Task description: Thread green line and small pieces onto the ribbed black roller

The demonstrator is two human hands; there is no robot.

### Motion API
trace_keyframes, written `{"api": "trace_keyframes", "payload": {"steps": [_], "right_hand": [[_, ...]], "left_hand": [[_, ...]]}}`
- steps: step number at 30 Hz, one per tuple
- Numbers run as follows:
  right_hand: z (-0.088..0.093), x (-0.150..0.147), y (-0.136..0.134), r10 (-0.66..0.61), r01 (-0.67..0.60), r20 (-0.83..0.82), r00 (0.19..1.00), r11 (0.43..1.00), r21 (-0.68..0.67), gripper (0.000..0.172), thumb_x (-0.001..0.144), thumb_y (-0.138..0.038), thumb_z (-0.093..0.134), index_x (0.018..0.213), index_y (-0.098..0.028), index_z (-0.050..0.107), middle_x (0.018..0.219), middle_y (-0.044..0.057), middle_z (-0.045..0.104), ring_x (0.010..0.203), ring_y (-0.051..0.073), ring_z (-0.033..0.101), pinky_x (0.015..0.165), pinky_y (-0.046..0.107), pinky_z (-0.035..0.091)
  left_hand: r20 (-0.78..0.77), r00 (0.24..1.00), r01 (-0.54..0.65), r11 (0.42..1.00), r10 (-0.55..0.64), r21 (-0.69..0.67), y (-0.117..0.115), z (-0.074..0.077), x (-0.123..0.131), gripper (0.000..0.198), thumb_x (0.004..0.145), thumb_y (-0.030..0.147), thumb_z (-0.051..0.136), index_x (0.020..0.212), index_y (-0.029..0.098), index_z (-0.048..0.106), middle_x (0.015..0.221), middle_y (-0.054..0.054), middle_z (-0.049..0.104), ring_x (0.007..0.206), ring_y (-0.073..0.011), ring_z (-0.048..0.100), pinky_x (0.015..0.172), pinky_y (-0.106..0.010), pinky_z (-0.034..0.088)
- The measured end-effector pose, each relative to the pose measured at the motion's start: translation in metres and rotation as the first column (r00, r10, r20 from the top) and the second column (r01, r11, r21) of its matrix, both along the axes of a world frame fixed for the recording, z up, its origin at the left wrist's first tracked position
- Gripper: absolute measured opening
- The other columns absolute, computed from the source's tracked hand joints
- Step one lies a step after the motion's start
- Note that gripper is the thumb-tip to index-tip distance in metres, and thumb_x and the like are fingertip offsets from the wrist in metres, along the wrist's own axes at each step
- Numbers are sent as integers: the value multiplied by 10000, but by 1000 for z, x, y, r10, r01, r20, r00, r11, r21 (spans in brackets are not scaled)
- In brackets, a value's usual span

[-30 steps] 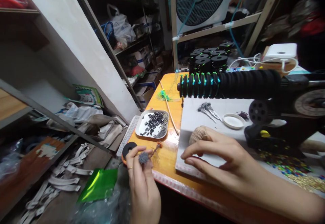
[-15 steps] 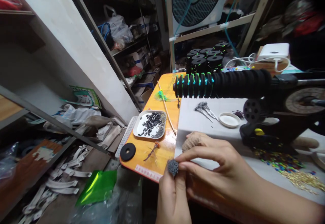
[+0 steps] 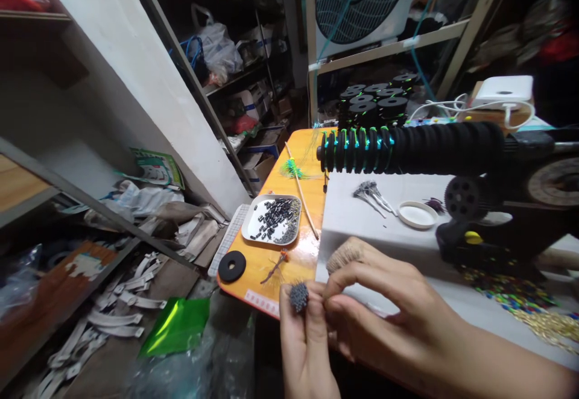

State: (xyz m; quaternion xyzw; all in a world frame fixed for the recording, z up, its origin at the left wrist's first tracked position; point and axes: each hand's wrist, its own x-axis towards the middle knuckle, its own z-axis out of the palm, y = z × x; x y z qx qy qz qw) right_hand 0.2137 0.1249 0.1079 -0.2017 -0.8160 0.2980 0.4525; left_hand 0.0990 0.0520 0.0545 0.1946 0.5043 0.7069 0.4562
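My left hand (image 3: 307, 339) grips a bundle of fine strands with dense dark-grey tips (image 3: 299, 297) between thumb and fingers, tips up. Just right of it, my right hand (image 3: 384, 296) has thumb and forefinger pinched together; whatever may be between them is too small to make out. A finger of this hand wears a tan wrap (image 3: 344, 255). Beyond the hands, similar grey-tipped bundles (image 3: 368, 194) lie on the white sheet (image 3: 344, 218). A white tray (image 3: 247, 230) holds black tube-like pieces and small grey and gold ones. Near it lies an orange-topped twig-like piece (image 3: 275, 266).
A black machine bears a ribbed roller (image 3: 420, 149) strung with green and blue ties. A thin stick (image 3: 303, 197), a black ring (image 3: 232, 266), a round white lid (image 3: 418, 214) and coloured and gold pieces (image 3: 538, 314) lie on the table. Behind stands a fan (image 3: 362, 1).
My right fingertips have drawn a little to the right, off the grey-tipped bundle. The bundle has shifted slightly left in my left hand. The whole view has swung slightly.
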Motion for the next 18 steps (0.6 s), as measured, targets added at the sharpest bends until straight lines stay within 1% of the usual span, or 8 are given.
{"api": "trace_keyframes", "payload": {"steps": [3, 5, 7, 9, 14, 16, 18], "right_hand": [[0, 3, 4, 26, -26, 3, 1000, 999, 33, 117, 898, -93, 608, 914, -177, 687, 806, 54, 624, 759, 161, 576, 634, 252, 479], [0, 5, 6, 29, -31, 37, 999, 998, 48, 98, 898, -111, 624, 925, -177, 690, 833, 62, 617, 778, 167, 578, 637, 257, 480], [-1, 5, 8, 17, -23, 86, 996, 998, 65, 94, 903, -111, 621, 913, -180, 684, 856, 68, 612, 805, 175, 579, 659, 267, 481], [-3, 6, 9, 8, -18, 129, 992, 997, 76, 103, 911, -108, 607, 915, -182, 678, 870, 70, 608, 821, 180, 575, 677, 277, 477], [-8, 6, 9, 14, -28, 153, 988, 996, 90, 50, 910, -164, 632, 919, -186, 675, 867, 70, 592, 812, 187, 547, 666, 285, 452], [-8, 6, 9, 13, -27, 139, 990, 995, 98, 46, 912, -166, 631, 918, -188, 671, 866, 68, 589, 814, 185, 542, 674, 284, 446], [-8, 6, 10, 3, -18, 131, 991, 994, 110, 82, 932, -151, 596, 926, -188, 669, 869, 69, 588, 821, 182, 537, 683, 285, 441]], "left_hand": [[26, 1000, 13, 992, -17, 124, 3, 9, -5, 312, 800, 495, 760, 874, 224, 625, 886, -3, 672, 482, -50, 532, 432, -162, 410], [51, 998, 31, 983, -41, 181, 3, 14, -10, 289, 811, 451, 767, 797, 201, 622, 808, 26, 648, 431, -6, 453, 429, -136, 378], [108, 990, 66, 977, -89, 202, 3, 17, -15, 294, 820, 427, 766, 753, 182, 617, 676, 44, 579, 428, -4, 401, 418, -113, 332], [184, 971, 111, 971, -151, 209, 2, 18, -18, 302, 816, 411, 774, 732, 171, 609, 603, 55, 514, 434, -8, 348, 409, -100, 290], [318, 897, 249, 945, -308, 211, 1, 21, -24, 315, 808, 400, 782, 712, 161, 599, 571, 67, 462, 433, -9, 186, 382, -95, 248], [338, 869, 297, 927, -361, 227, 2, 21, -27, 337, 818, 401, 770, 690, 158, 575, 564, 70, 443, 431, -13, 162, 372, -99, 244], [351, 844, 334, 909, -406, 248, 2, 20, -29, 350, 838, 398, 749, 673, 153, 560, 559, 69, 423, 426, -18, 164, 365, -103, 236]]}}
